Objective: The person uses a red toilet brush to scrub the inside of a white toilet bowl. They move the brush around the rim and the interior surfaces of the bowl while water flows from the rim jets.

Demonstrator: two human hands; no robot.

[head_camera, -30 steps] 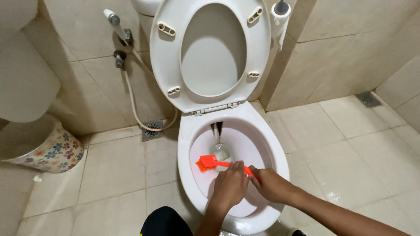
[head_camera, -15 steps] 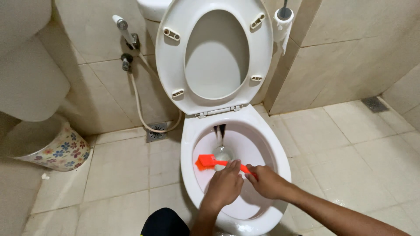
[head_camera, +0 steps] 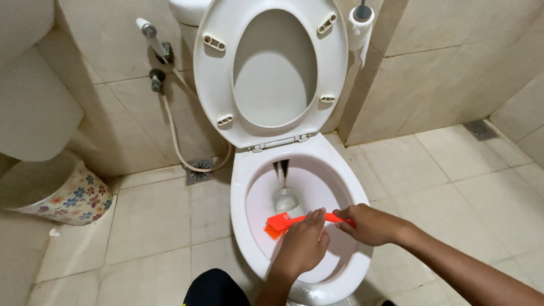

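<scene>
Beige tiled floor [head_camera: 453, 170] under white toilet [head_camera: 243, 226], floral bin [head_camera: 56, 195].

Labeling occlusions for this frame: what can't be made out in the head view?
- Orange brush handle: middle hidden by left hand, end by right hand.
- Toilet bowl front rim: cut off by the bottom edge.
- Cistern: cut off by the top edge.
- Bristle contact: too small.

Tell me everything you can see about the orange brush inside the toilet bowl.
The bright orange plastic brush has a flat rectangular head with short orange bristles and a slim straight handle. It lies nearly level across the inside of the white ceramic toilet bowl, head pointing left and pressed against the bowl's inner wall, just below the water pool. The left hand covers the middle of the handle; the right hand grips its end.
</scene>
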